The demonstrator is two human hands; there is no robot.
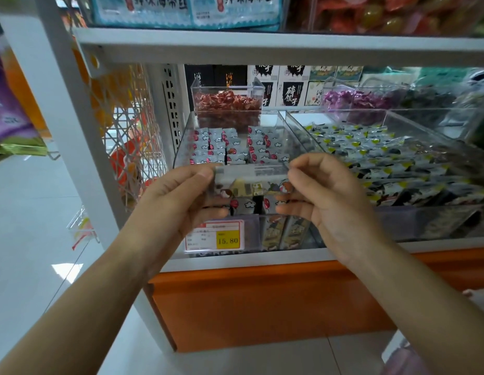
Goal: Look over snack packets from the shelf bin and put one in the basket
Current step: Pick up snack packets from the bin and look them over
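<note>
Standing at this shelf, I see the person's left hand (181, 197) pinching the left end of a small snack packet (251, 182), thumb on top and fingers curled beneath. The right hand (326, 201) pinches the other end between thumb and forefinger, with its remaining fingers loosely curled under. The packet is held flat between them, just in front of the near wall of the clear shelf bin (186, 136), which is full of grey packets with red spots.

On the left there is open floor (27, 212) beside the white upright (84, 158) and a wire mesh panel (127, 117). The upper shelf (262, 47) hangs over the bins, leaving a gap above them. Below the bins, an orange base panel (262, 307) juts out toward the forearms. To the right, a neighbouring bin (384, 158) of packets marked with yellow sits flush against the first.

The print on the held packet is too blurred to read. A price tag (215, 235) on the bin front shows 15.80 on yellow. Blue packets (186, 9) overhead carry large Chinese characters, cut off at the top. The boxes (292, 94) behind read 碎银子.
</note>
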